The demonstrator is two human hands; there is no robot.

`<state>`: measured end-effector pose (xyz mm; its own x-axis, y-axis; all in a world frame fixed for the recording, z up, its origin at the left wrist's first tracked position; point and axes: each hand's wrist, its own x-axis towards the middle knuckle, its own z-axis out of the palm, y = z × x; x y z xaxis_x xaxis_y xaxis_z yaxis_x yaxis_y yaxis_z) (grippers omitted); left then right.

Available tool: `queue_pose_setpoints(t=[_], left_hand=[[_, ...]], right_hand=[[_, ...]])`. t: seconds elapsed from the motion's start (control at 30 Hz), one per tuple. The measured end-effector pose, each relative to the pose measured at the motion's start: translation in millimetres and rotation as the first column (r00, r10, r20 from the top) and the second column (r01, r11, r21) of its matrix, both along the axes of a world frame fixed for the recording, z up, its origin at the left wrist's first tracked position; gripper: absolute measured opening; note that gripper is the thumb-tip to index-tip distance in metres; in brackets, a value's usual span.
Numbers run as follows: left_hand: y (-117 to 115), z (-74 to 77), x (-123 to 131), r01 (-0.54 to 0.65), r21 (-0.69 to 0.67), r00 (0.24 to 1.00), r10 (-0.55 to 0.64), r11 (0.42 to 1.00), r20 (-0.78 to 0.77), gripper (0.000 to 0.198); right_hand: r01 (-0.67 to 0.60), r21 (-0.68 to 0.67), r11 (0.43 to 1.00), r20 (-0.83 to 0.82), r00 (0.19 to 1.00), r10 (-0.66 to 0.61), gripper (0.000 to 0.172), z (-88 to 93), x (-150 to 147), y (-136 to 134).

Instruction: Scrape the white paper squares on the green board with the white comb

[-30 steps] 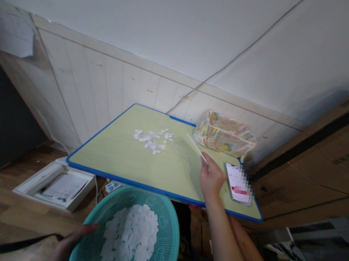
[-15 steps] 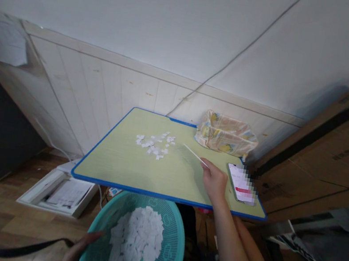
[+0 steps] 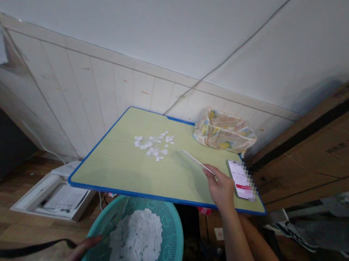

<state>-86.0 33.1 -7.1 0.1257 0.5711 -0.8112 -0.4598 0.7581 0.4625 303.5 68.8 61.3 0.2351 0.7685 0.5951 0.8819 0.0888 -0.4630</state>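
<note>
My right hand (image 3: 222,189) is closed on one end of a thin white ruler-like strip (image 3: 196,160), above the right half of the table. The strip's far end points left toward a scatter of small white paper pieces (image 3: 151,145) on the tabletop. My left hand (image 3: 82,253) grips the left rim of a teal plastic basket (image 3: 175,243) below the table's front edge. Many white paper pieces (image 3: 138,236) lie heaped inside the basket. The left fingertips show inside the rim; the rest of that hand is partly cut off by the frame.
The yellow-green table (image 3: 113,169) has a blue edge and stands against the wall. A patterned cloth basket (image 3: 224,132) sits at its back right, with a phone (image 3: 240,178) nearer me. Large cardboard boxes (image 3: 326,148) lean at right; a white box (image 3: 47,198) lies on the floor.
My right hand has moved slightly right and down, and the strip has turned to show more of its flat face. The view has shifted a little. My left hand stays on the basket.
</note>
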Motion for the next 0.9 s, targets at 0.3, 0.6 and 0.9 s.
queue_pose_setpoints(t=[0.3, 0.6, 0.9], left_hand=[[18, -3.2, 0, 0.079, 0.006, 0.995, -0.079, 0.997, 0.058, 0.014], [14, 27.3, -3, 0.109, 0.019, 0.992, -0.11, 0.994, 0.056, 0.032], [-13, 8.7, 12, 0.041, 0.108, 0.999, -0.04, 0.993, -0.01, 0.039]], right_hand=[[-0.032, -0.015, 0.999, -0.071, 0.997, 0.031, 0.023, -5.2, -16, -3], [0.153, 0.114, 0.982, -0.31, 0.944, -0.111, 0.026, 10.4, 22, 9], [-0.146, 0.132, 0.981, -0.08, 0.984, 0.157, 0.031, -12.5, 37, 23]])
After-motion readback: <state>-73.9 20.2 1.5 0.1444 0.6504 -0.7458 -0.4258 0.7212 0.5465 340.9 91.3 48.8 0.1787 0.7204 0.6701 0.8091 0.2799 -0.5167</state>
